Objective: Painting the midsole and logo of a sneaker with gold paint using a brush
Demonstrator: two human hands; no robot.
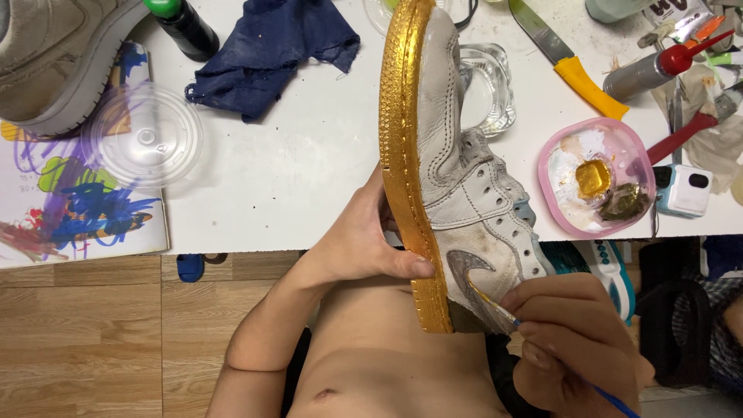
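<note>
My left hand [364, 240] grips a white sneaker [457, 178] by its gold-painted sole [402, 155], thumb pressed on the sole near the heel. The shoe is held on its side, toe pointing away over the white table [294, 170]. My right hand [573, 340] pinches a thin paintbrush [495, 306] with a blue handle. The brush tip touches the grey-silver curved side emblem [468, 267] near the heel.
A pink palette dish [592, 179] with white and gold paint sits at the right. Near it lie a yellow-handled knife [573, 70], a red-capped tube [658, 66] and brushes. A clear lid [143, 138], blue cloth [271, 46], another sneaker [54, 54], a green-capped bottle [186, 27] and a glass dish [487, 85] are also there.
</note>
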